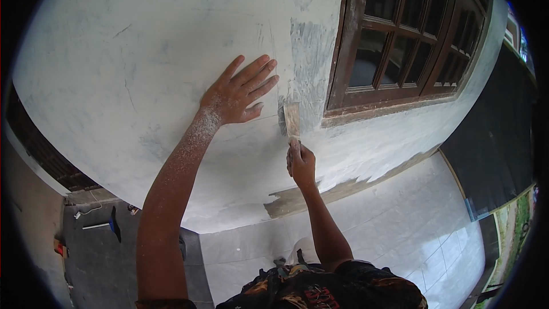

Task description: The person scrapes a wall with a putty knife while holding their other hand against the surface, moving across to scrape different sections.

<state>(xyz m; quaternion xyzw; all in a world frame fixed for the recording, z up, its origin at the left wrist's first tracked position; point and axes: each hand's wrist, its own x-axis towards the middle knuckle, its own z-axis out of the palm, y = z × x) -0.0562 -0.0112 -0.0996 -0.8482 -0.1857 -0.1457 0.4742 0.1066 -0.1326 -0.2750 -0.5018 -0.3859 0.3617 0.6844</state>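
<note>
My left hand [235, 91] lies flat against the white wall [171, 51] with its fingers spread. Pale dust coats its wrist and forearm. In my right hand [301, 163] is the handle of a putty knife [292, 119], gripped with the thumb along it. The blade points up and rests at the wall, beside a dark grey patch [282, 117] to the right of my left hand. Above the blade, a strip of grey, streaky wall surface [311, 51] runs up next to the window frame.
A brown wooden window [400, 40] with glass panes is at upper right. Low on the wall runs a bare, rough strip [297, 197]. Pale floor tiles [377, 212] lie below, a dark sheet [486, 143] hangs at right, and a squeegee-like tool [114, 224] is at lower left.
</note>
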